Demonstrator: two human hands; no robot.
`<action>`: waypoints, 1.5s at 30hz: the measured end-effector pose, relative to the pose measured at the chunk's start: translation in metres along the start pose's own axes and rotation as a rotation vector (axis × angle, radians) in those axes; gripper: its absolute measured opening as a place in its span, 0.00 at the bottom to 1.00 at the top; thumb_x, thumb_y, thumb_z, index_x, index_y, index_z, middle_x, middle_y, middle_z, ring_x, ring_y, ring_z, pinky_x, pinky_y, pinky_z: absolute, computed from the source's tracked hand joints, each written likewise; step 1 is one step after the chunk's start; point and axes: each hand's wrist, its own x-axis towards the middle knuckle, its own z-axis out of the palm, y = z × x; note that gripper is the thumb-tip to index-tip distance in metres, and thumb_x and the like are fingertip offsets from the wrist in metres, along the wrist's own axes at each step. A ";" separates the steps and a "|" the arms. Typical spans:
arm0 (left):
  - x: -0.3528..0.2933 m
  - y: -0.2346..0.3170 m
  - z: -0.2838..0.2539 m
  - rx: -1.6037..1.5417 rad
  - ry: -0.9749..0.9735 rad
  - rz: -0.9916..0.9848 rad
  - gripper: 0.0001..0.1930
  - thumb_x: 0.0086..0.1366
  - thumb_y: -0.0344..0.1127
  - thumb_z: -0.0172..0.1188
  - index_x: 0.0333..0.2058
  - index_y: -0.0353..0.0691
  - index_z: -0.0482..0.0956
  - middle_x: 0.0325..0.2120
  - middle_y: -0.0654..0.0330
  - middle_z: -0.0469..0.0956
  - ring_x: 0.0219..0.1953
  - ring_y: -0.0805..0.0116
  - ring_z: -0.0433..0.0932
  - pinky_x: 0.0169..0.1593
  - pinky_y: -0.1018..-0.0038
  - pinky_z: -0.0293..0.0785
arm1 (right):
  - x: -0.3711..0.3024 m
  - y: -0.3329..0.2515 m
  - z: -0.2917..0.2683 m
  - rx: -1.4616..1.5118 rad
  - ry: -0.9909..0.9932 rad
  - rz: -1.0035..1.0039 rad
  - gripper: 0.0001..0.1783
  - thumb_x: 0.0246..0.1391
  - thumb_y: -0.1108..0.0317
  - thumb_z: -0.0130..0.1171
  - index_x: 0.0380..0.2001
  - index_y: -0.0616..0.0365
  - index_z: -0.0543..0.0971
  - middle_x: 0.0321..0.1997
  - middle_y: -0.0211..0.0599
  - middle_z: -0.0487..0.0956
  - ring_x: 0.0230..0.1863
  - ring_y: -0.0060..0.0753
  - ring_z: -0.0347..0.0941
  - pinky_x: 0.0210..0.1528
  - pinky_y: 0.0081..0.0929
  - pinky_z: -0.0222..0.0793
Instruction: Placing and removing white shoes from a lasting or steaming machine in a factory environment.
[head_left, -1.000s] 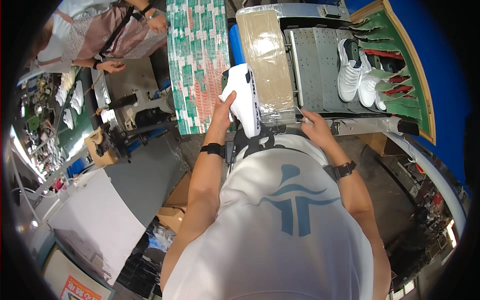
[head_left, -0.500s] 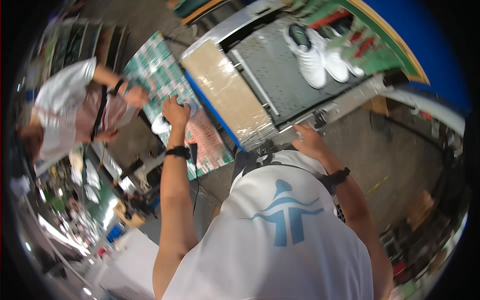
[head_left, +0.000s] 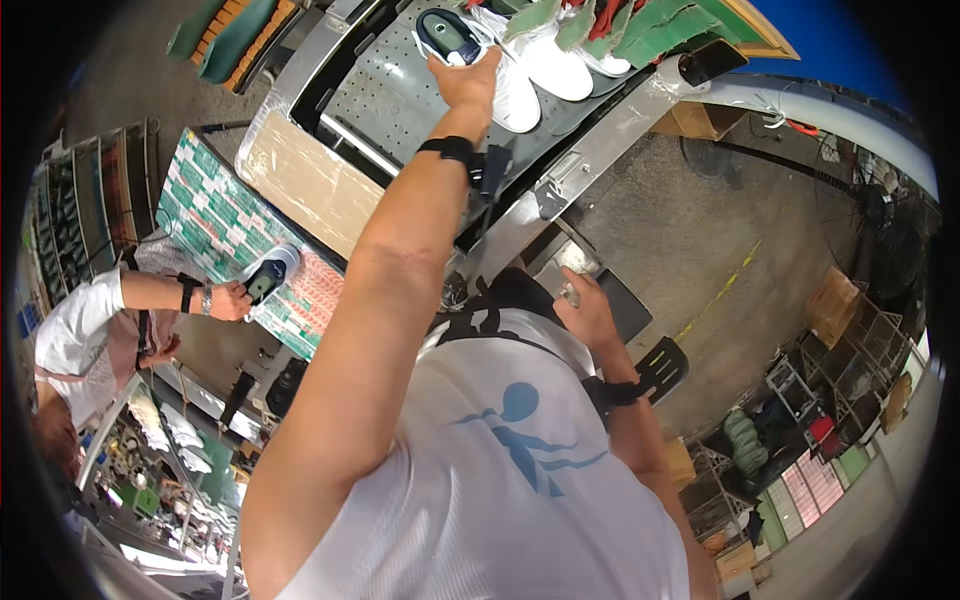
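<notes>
Head view: close to your belly, your right hand is bent in, with its fingers curled. A small pale thing seems to show at the fingertips, but I can't tell what it is or how tightly you have it.

Farther out, your left hand touches a white shoe by its opening. Your thumb and fingers are partly spread around it. I can't tell if you have a firm hold. The shoe rests on the grey bed, with its toe toward the metal rail along the near edge.

If you only have the soft top, the shoe could twist and slip. The next shoes sit just beside it, so a sideways swing could bump them. Green flaps hang over those shoes and might catch on one that gets pushed. The black box on your left wrist could knock the rail if your arm drops.

Off to your left, a co-worker's hand touches another shoe by the table's far edge.
</notes>
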 end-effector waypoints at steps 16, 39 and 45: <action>-0.127 0.000 -0.313 0.074 -0.051 -0.094 0.23 0.59 0.36 0.78 0.50 0.34 0.83 0.44 0.56 0.88 0.42 0.66 0.86 0.49 0.68 0.81 | 0.090 -0.054 0.002 0.599 -0.583 -0.007 0.31 0.68 0.64 0.53 0.69 0.69 0.73 0.56 0.41 0.82 0.54 0.27 0.79 0.60 0.25 0.72; -0.134 -0.007 -0.490 0.682 -0.092 0.087 0.28 0.62 0.51 0.73 0.49 0.31 0.82 0.43 0.46 0.85 0.46 0.57 0.86 0.54 0.64 0.81 | 0.086 -0.230 0.120 -0.669 -0.530 -1.371 0.39 0.49 0.59 0.69 0.61 0.74 0.77 0.43 0.53 0.79 0.47 0.55 0.77 0.56 0.47 0.71; -0.148 -0.040 -0.409 0.535 -0.586 0.030 0.46 0.53 0.55 0.81 0.63 0.29 0.76 0.54 0.41 0.84 0.56 0.48 0.84 0.60 0.62 0.78 | 0.092 -0.238 0.111 -0.577 -0.866 -0.961 0.36 0.50 0.58 0.67 0.60 0.69 0.80 0.45 0.57 0.81 0.46 0.61 0.80 0.51 0.48 0.77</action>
